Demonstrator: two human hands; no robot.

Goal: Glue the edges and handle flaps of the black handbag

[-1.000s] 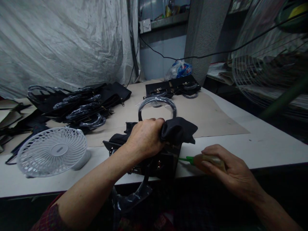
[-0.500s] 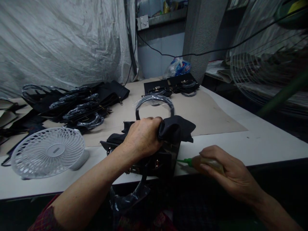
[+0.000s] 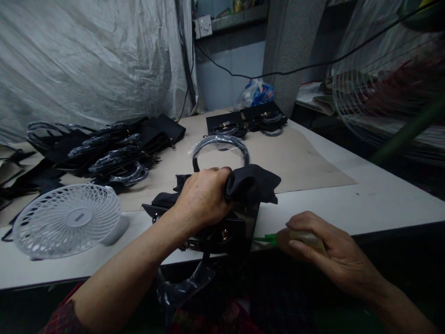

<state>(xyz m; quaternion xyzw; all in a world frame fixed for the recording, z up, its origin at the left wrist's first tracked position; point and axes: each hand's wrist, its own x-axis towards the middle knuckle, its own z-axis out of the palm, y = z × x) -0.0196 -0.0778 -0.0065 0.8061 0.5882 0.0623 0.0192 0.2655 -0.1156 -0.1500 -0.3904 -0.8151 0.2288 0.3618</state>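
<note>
A black handbag (image 3: 232,232) with gold fittings lies at the table's front edge. My left hand (image 3: 205,197) is closed on its dark material, and a folded flap (image 3: 255,183) sticks out to the right of the fist. One plastic-wrapped handle (image 3: 220,140) arches up behind the hand; another wrapped handle (image 3: 187,287) hangs below the table edge. My right hand (image 3: 327,246) grips a squeeze bottle (image 3: 295,239) of yellowish liquid. Its thin green nozzle (image 3: 267,238) points left at the bag's right side; whether the tip touches is too dark to tell.
A white fan (image 3: 69,220) stands on the left of the table. Behind it lies a heap of black bags (image 3: 114,148) with wrapped handles. Two black bag pieces (image 3: 227,124) rest on brown paper (image 3: 295,162) farther back. A large wire-caged fan (image 3: 389,102) stands at right.
The bottle's nozzle tip has dropped slightly along the bag's right side. My left hand keeps its hold on the bag. The whole view has shifted a little.
</note>
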